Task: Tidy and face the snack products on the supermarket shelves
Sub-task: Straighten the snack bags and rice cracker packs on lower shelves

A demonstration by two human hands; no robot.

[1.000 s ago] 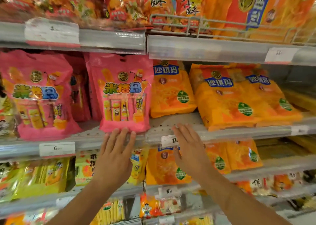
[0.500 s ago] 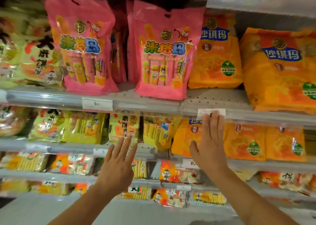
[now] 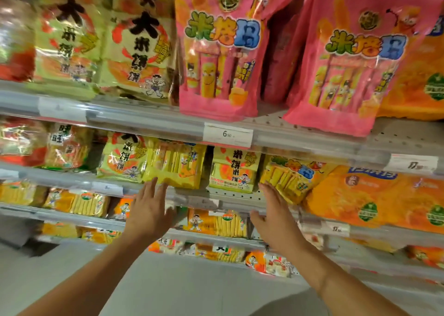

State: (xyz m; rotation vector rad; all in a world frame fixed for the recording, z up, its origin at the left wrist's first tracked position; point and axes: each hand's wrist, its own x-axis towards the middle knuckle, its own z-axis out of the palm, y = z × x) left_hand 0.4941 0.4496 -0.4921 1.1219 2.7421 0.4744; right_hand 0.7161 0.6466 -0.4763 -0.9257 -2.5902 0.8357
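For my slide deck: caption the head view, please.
Both open hands, left hand and right hand, reach toward yellow snack bags below pink bags.

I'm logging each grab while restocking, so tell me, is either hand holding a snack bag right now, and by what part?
Nothing is held. The left hand and right hand are open, fingers straight, reaching toward the yellow bags without gripping.

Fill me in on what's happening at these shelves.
A person is tidying snack bags. Both hands are open and reach toward the second shelf: the left hand by a yellow bag, the right hand by another yellow bag. Neither grips anything. Pink bags stand on the shelf above.
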